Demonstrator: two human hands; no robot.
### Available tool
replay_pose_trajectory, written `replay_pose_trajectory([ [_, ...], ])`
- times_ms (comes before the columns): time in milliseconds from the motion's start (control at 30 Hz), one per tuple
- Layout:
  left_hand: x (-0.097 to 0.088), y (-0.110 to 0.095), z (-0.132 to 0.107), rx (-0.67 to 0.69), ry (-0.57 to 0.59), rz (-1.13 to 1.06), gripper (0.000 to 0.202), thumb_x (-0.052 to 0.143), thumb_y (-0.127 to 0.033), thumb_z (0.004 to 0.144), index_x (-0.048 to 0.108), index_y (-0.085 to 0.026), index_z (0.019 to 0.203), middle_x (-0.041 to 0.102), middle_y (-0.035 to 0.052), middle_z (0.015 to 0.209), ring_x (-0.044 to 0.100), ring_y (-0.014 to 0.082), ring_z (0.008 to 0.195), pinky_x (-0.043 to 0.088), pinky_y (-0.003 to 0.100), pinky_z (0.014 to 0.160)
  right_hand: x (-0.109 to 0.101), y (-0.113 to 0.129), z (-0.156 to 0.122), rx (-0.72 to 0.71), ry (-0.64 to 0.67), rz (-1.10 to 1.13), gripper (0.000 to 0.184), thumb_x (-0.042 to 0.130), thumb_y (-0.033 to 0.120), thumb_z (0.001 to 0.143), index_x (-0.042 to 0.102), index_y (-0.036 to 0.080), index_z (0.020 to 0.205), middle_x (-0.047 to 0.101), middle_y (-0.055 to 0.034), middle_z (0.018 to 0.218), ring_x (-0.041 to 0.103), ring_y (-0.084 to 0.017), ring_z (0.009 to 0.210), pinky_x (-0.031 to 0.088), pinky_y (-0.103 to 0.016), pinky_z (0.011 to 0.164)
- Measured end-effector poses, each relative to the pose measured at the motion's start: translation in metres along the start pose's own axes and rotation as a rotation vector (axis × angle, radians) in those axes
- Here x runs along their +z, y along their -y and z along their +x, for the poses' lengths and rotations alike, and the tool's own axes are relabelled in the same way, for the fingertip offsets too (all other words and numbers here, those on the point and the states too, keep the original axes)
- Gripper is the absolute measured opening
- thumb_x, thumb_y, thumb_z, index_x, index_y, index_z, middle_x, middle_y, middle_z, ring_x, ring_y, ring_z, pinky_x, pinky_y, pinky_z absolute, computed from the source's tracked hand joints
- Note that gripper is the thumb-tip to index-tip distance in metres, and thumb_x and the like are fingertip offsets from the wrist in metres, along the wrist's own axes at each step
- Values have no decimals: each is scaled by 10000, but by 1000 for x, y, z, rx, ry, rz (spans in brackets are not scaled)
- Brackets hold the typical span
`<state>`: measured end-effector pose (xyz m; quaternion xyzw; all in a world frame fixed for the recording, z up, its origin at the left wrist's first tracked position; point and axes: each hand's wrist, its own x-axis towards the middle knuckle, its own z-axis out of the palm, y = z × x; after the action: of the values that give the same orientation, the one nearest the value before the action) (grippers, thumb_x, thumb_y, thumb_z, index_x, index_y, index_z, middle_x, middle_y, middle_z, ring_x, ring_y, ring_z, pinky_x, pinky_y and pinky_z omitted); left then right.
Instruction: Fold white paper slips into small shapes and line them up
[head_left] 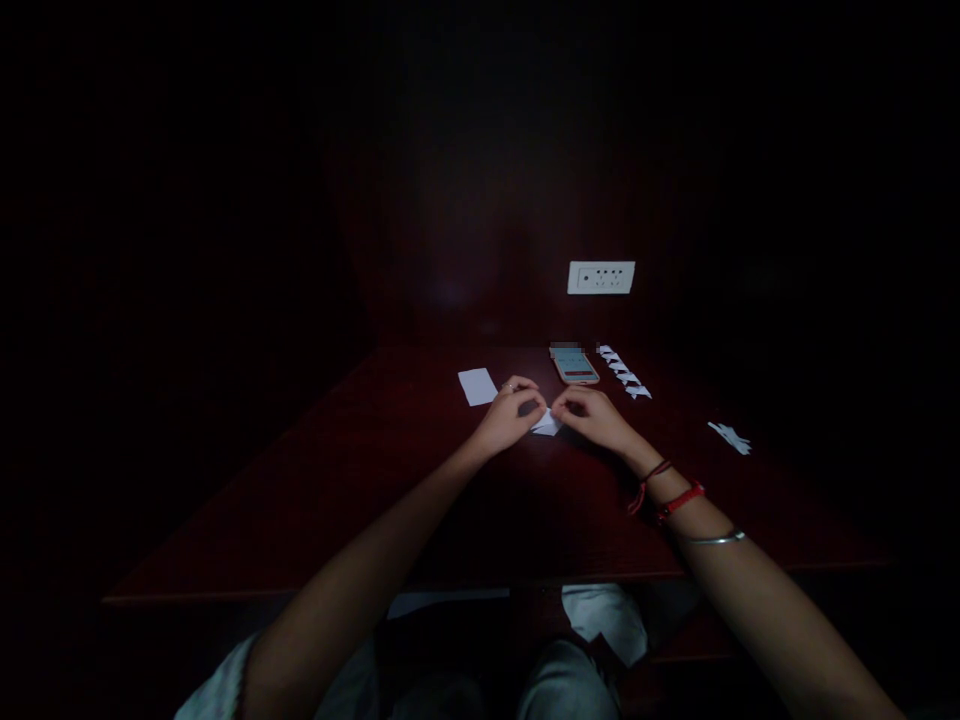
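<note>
left hand (510, 415) + right hand (596, 415): fingers pinch small folded paper (546, 425) from both sides, likely steadying it | phone (575, 366) behind, toward far edge of table (375, 500)

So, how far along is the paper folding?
Done: a row of folded white paper shapes beside the orange-edged phone, a lone folded shape further right. In hand: left hand and right hand pinch a small white paper piece. Left: one flat white paper square, unfolded.

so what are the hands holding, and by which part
A folded white paper on the table: the left hand pinches its left edge, the right hand its right edge.
</note>
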<state>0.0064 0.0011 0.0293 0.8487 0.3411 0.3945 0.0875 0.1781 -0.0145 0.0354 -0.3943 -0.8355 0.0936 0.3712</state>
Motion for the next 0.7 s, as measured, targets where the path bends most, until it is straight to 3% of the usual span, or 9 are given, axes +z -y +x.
replay_pose_trajectory([
  [267,6,8,-1,-14,45,-22,89,496,-221,708,552,-158,678,438,29,936,427,138,921,342,267,824,1,-5,1,40,-66,-30,137,445,210,706,563,142,691,555,-23,703,476,-105,659,349,-214,623],
  [533,4,5,0,-55,32,-7,101,474,-184,719,565,-161,682,454,29,922,435,138,920,340,277,831,2,-4,1,17,-36,-28,124,446,200,696,557,144,690,550,-19,695,470,-105,648,347,-215,613],
  [700,6,5,0,-37,-3,-14,103,472,-209,727,564,-166,709,457,27,923,431,137,925,331,272,839,5,-8,1,71,-99,4,137,423,217,715,537,143,698,548,-19,704,471,-103,647,350,-210,611],
])
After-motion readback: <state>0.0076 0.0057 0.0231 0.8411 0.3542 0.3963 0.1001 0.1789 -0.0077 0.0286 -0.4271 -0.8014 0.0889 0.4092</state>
